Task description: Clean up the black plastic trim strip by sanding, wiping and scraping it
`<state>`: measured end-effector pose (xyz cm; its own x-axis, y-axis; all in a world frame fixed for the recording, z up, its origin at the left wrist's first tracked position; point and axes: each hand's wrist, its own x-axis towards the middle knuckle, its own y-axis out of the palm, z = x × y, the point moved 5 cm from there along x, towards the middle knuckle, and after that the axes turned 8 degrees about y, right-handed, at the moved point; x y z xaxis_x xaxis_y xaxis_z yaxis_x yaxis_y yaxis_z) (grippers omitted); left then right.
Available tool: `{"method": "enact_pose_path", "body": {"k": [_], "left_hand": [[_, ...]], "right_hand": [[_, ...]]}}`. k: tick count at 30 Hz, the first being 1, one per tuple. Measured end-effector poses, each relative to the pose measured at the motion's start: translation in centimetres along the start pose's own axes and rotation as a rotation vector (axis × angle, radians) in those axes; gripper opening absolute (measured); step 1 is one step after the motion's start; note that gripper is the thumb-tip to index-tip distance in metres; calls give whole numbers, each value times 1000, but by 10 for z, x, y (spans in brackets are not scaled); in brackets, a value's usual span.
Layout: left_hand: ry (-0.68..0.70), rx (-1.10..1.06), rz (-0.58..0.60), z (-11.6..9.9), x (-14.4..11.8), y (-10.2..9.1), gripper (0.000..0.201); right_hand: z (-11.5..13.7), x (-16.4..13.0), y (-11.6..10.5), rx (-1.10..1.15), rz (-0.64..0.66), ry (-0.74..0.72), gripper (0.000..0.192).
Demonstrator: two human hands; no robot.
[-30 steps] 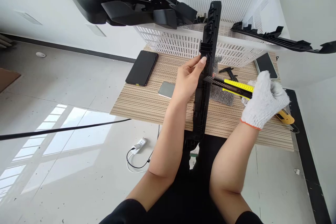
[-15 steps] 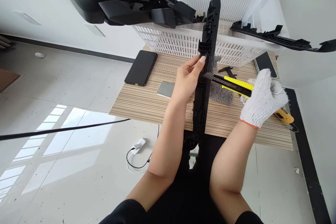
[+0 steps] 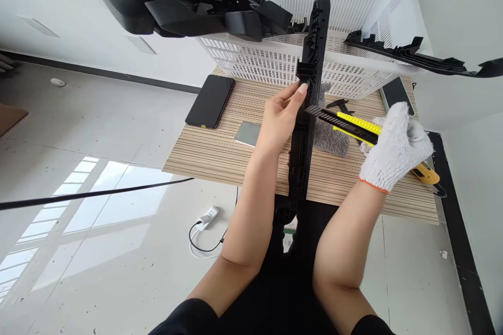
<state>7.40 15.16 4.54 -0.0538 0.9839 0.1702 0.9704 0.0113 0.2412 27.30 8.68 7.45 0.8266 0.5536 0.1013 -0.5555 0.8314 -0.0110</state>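
Just one knife (image 3: 356, 127), one black strip (image 3: 305, 131)

Two phones (image 3: 210, 101) (image 3: 396, 92), one basket (image 3: 346, 70), one yellow knife (image 3: 356, 127), one grey cloth (image 3: 332, 138).

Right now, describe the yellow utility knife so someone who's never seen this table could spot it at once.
Find the white slotted basket at the far edge of the striped wooden table. In front of it, the gloved right hand grips the utility knife, its blade meeting the long black plastic part. It is the only bright yellow tool there.
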Motion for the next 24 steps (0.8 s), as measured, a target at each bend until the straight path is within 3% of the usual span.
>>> {"method": "enact_pose_path", "body": {"k": [24], "left_hand": [[-6,-1,-23,0,-1,-1,27]], "right_hand": [[-1,-2,0,-1,-5,11,39]]}}
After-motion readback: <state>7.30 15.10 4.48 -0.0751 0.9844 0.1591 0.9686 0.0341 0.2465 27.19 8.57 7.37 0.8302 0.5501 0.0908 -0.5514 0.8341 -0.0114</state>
